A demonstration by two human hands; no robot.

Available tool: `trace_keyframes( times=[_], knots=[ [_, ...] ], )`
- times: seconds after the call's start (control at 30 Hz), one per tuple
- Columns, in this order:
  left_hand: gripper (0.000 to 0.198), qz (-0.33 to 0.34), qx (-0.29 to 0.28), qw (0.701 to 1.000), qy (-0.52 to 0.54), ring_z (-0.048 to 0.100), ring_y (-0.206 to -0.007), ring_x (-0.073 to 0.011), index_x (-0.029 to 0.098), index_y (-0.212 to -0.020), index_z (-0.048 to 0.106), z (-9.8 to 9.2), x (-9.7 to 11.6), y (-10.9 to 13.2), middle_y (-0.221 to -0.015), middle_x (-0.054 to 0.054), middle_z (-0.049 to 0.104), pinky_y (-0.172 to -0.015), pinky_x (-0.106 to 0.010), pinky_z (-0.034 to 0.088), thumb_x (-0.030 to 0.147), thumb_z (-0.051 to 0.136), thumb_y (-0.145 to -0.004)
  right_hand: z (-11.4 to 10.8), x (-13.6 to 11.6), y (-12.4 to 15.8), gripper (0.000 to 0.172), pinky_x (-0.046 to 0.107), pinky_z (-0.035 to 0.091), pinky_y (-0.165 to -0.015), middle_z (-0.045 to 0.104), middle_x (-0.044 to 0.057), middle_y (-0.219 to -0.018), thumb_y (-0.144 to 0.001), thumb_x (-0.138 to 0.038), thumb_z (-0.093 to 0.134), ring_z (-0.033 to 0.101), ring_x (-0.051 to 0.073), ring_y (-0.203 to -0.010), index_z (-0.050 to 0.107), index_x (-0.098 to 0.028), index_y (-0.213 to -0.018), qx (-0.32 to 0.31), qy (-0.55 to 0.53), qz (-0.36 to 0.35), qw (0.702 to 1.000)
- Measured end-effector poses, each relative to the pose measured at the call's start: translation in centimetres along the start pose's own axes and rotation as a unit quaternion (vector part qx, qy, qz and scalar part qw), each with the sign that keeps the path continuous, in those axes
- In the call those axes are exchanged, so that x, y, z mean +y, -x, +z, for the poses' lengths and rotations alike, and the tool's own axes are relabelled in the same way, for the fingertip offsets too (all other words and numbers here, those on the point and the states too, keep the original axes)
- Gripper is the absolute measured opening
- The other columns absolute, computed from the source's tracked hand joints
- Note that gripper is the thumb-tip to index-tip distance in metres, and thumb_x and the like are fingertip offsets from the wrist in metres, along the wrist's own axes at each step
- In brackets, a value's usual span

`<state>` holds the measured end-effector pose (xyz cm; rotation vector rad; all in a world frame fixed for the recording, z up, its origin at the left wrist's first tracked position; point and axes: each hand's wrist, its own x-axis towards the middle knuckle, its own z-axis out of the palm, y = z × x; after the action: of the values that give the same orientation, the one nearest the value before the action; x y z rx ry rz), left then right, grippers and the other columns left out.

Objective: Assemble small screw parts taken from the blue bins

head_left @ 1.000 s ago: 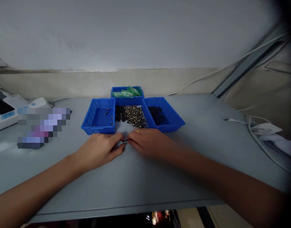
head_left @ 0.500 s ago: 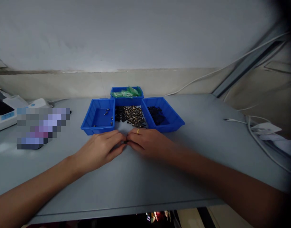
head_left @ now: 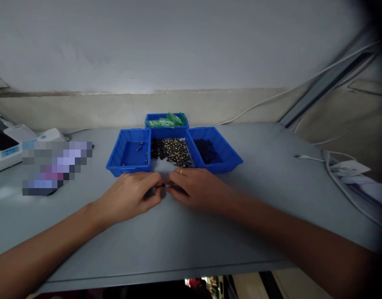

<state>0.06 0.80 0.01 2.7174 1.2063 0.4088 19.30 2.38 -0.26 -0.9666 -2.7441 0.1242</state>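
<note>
Thumb and fingers of my left hand [head_left: 139,190] pinch a small dark part [head_left: 162,185], mostly hidden by the fingertips. Close on its right, my right hand [head_left: 195,187], with a ring on one finger, is closed in a pinch; a narrow gap separates the fingertips of the two hands. Whether a tiny piece sits in the right fingertips I cannot make out. Just beyond the hands lies a heap of small metal fittings [head_left: 177,152], with small black parts [head_left: 158,148] at its left side.
The left blue bin [head_left: 128,169] holds a few metal fittings, the right blue bin [head_left: 227,167] black parts [head_left: 206,151]. Green plastic bags [head_left: 166,121] fill the rear blue bin [head_left: 167,133]. A power strip [head_left: 7,155] and a pixelated object [head_left: 57,168] lie left, cables [head_left: 340,187] right.
My hands have drawn slightly apart at the fingertips, the left one shifting a little to the left with the dark part. The bins and heap stay put.
</note>
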Motion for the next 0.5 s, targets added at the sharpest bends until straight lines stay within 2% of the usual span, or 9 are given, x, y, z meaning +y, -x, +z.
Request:
trace_keyframes(
  times=[0.23,0.33,0.5],
  knots=[
    [0.017,0.013,-0.008,1.000,0.001,0.053,-0.068,-0.0104,0.018,-0.083,0.052,0.44,-0.44,0.14,-0.074,0.000,0.055,-0.060,-0.022,0.040,0.026,0.038,-0.086,-0.09,-0.04,-0.09,0.014,0.025,0.030,-0.054,0.058,0.000,-0.073,-0.085,-0.026,0.038,0.052,0.012,-0.063,0.047,-0.019,-0.077,-0.009,-0.001,0.008,1.000],
    [0.017,0.000,-0.008,1.000,-0.014,0.053,-0.067,-0.0108,0.018,-0.082,0.051,0.47,-0.41,0.07,-0.074,0.000,0.055,-0.058,-0.023,0.038,0.028,0.039,-0.086,-0.04,0.02,-0.08,0.013,0.025,0.029,-0.053,0.059,0.000,-0.072,-0.085,-0.025,0.038,0.052,0.012,-0.061,0.047,-0.018,-0.079,-0.012,0.004,0.016,1.000],
    [0.020,-0.030,-0.054,0.997,-0.045,0.054,-0.067,-0.0129,0.018,-0.076,0.049,0.10,-0.07,-0.09,-0.071,0.000,0.054,-0.059,-0.025,0.037,0.031,0.038,-0.086,-0.25,-0.06,-0.03,0.013,0.024,0.026,-0.048,0.057,-0.002,-0.065,-0.086,-0.026,0.037,0.051,0.011,-0.055,0.046,-0.019,-0.080,-0.007,0.027,0.035,0.999]
  ],
)
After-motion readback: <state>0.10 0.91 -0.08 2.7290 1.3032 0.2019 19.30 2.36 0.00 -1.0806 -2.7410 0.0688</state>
